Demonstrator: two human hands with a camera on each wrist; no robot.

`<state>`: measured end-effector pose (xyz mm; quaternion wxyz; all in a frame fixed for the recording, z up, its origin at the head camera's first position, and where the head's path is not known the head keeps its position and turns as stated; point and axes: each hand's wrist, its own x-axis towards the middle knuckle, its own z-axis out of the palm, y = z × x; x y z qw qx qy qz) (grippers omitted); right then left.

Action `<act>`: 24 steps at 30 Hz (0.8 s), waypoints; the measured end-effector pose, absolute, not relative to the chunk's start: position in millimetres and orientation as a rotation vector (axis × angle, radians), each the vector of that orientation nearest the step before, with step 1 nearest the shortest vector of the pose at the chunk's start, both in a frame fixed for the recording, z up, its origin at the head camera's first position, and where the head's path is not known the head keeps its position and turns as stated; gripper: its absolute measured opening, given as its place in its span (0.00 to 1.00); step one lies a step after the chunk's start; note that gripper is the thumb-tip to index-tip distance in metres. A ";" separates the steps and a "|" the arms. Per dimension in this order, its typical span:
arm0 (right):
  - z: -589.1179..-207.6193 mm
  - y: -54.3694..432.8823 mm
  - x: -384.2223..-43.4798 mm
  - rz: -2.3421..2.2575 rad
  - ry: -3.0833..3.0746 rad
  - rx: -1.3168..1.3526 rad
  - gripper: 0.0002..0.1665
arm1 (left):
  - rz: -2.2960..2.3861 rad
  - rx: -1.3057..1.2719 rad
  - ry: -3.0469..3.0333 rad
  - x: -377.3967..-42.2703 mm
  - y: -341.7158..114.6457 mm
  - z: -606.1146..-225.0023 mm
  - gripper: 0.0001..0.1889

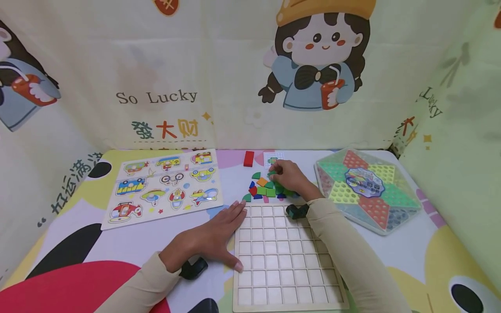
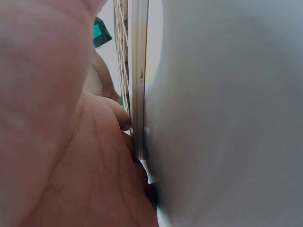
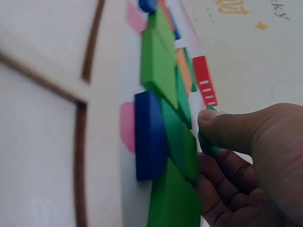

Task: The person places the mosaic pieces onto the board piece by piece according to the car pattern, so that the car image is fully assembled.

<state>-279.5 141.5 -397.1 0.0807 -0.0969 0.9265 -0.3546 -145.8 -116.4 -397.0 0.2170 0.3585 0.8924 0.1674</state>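
Note:
A pale wooden grid board (image 1: 283,248) with square cells lies in front of the person. The left hand (image 1: 209,239) rests along its left side, fingers stretched forward and thumb on the edge; the palm shows beside the board's rim (image 2: 138,75) in the left wrist view. Beyond the board, the right hand (image 1: 291,177) is at a pile of coloured wooden pieces (image 1: 262,190), mostly green, with blue, red and orange ones. Between its thumb and fingers it pinches a small green piece (image 3: 207,139), partly hidden by the fingers.
A small printed card (image 1: 272,157) lies behind the pile, near a red block (image 1: 248,158). On the left is a vehicle picture board (image 1: 168,187). To the right stands a hexagonal marble-board case (image 1: 368,191). A printed cloth backdrop (image 1: 235,65) rises behind the table.

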 end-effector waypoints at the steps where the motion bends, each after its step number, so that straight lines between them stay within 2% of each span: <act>1: -396.4 141.9 -278.9 -1.073 2.775 -0.286 0.09 | 0.467 0.993 2.471 -145.8 -116.5 -397.2 0.67; 4: -394.3 144.6 -277.1 -1.113 2.794 -0.267 0.09 | 0.476 0.988 2.465 -145.7 -117.0 -397.3 0.67; 11: -388.3 155.5 -270.7 -1.206 2.876 -0.238 0.16 | 0.488 0.984 2.456 -146.2 -117.7 -396.3 0.67; 18: -387.0 161.3 -263.0 -1.264 2.869 -0.261 0.12 | 0.487 0.984 2.460 -146.3 -117.6 -396.0 0.67; 24: -388.6 163.5 -256.1 -1.297 2.847 -0.318 0.16 | 0.487 0.993 2.460 -145.8 -117.5 -395.4 0.67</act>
